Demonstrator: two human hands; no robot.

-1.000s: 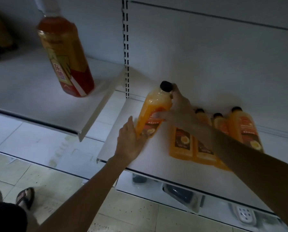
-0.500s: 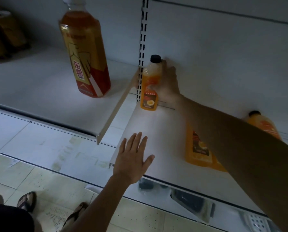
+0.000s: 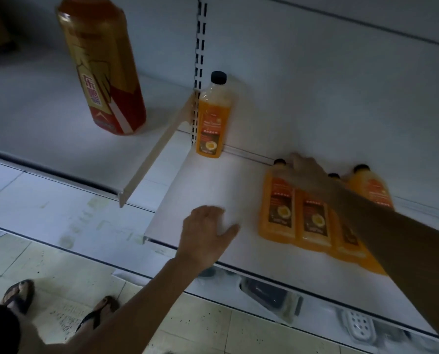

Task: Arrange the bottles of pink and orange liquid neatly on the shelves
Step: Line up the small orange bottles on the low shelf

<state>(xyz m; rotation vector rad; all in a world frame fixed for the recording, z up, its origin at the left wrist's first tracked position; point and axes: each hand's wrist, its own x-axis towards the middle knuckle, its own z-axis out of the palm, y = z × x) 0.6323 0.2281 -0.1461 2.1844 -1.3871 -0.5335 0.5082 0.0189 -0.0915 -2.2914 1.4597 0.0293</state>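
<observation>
Lone orange bottle [image 3: 212,116]: stands upright, black cap on, in the back left corner of the lower shelf [image 3: 200,190], just beside the slotted post [image 3: 200,60] and against the back panel; no hand touches it.
Row of orange bottles [image 3: 277,205]: at least four black-capped bottles are grouped on the right of the same shelf, well apart from the lone one. Three stand side by side, touching. Another sits behind them nearer the back panel, partly hidden by the forearm.
Right hand [image 3: 307,172]: reaches across the shelf and lies over the tops of the row, between the cap of the leftmost bottle and the next cap that shows. Its fingers are blurred and bent downward, and whether they grip a bottle cannot be told.
Left hand [image 3: 208,233]: low over the front of the lower shelf, fingers loosely curled, thumb out to the side, holding nothing; blur hides whether it touches the shelf.
Upper shelf [image 3: 34,111]: to the left and higher, carrying a large upright tea bottle [image 3: 103,67] with a red and gold label.
Floor [image 3: 213,325]: pale tiles, with the person's two sandals [image 3: 17,293] at lower left.
</observation>
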